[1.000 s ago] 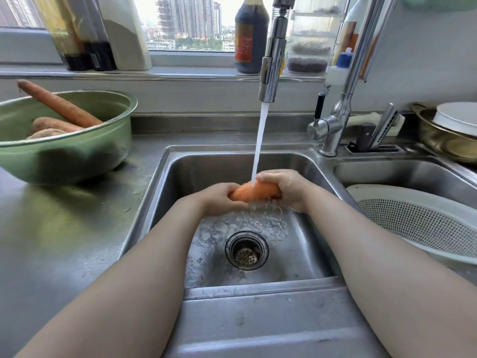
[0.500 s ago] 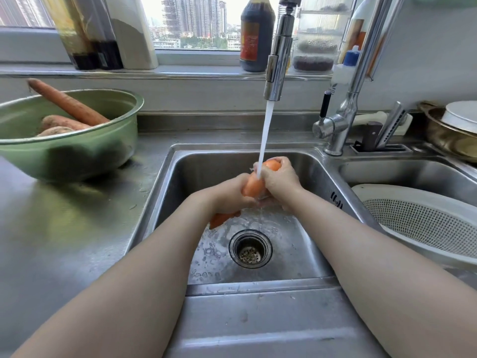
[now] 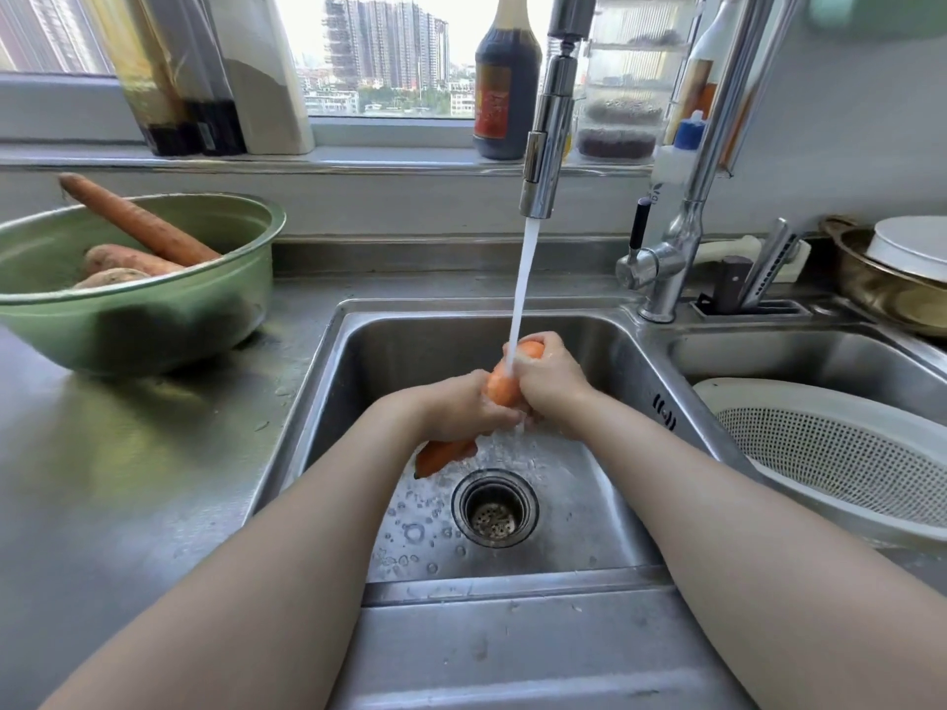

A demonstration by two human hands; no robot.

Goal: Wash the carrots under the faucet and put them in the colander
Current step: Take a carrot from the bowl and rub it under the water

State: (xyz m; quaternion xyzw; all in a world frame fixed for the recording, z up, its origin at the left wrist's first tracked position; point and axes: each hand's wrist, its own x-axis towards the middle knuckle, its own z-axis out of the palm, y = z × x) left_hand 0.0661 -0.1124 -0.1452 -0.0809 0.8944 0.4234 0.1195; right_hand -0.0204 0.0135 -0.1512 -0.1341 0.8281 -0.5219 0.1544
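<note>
The person holds one carrot (image 3: 503, 389) in both hands above the left sink basin (image 3: 358, 381). It is slanted, with its thick end up and far and its thin tip low and to the left, where it pokes out beneath the left wrist. The left hand (image 3: 461, 407) grips the lower half with its fingers curled round it. The right hand (image 3: 551, 381) wraps the upper half, its fingers closed over the thick end. The two hands touch near the middle of the carrot, and a bare orange stretch shows between them.

A stream of water (image 3: 522, 289) falls from the faucet (image 3: 551, 146) onto that upper part, right at the fingers of the right hand. It splashes on the basin floor near the drain (image 3: 494, 507).

The colander (image 3: 830, 453), white with a fine mesh, lies tilted in the right basin, just beside the one the hands are in.

On the steel counter (image 3: 128, 479) at the far left stands a green bowl (image 3: 153, 320). A long carrot (image 3: 138, 222) leans in it and sticks out over its far rim, with two shorter, dirt-dulled ones lying beside it. A dark bottle (image 3: 507, 79) stands on the windowsill behind the faucet.
</note>
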